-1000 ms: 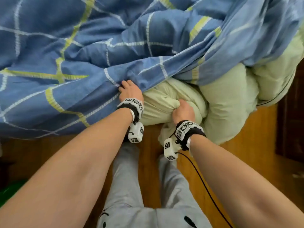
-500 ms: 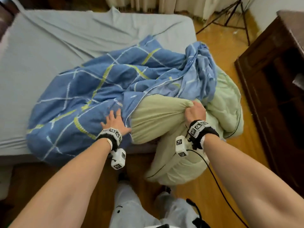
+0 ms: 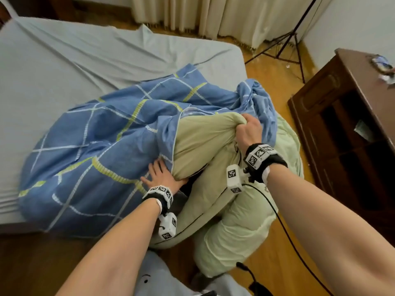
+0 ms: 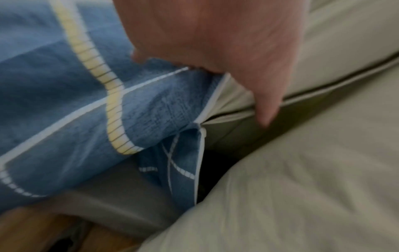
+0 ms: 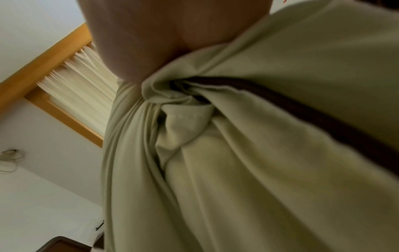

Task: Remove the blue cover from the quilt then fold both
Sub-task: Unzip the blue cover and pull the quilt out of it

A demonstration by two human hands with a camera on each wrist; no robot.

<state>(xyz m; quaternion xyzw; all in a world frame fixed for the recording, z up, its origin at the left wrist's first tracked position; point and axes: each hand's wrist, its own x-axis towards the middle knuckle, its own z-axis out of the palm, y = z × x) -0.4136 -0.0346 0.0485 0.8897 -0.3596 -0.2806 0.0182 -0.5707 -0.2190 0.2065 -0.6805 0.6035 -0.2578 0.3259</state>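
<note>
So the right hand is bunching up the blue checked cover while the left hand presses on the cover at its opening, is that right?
Not quite. The right hand is bunching up the pale green quilt, not the blue checked cover; the head view and the right wrist view both show green fabric gathered in its fist. The left hand does press on the cover at its opening.

Left hand lies flat, fingers spread; right hand fisted.

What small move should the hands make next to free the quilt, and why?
Probably the right hand should draw its gripped bunch of green quilt further out while the left hand presses the blue cover back at its opening, since much quilt is still inside.
</note>
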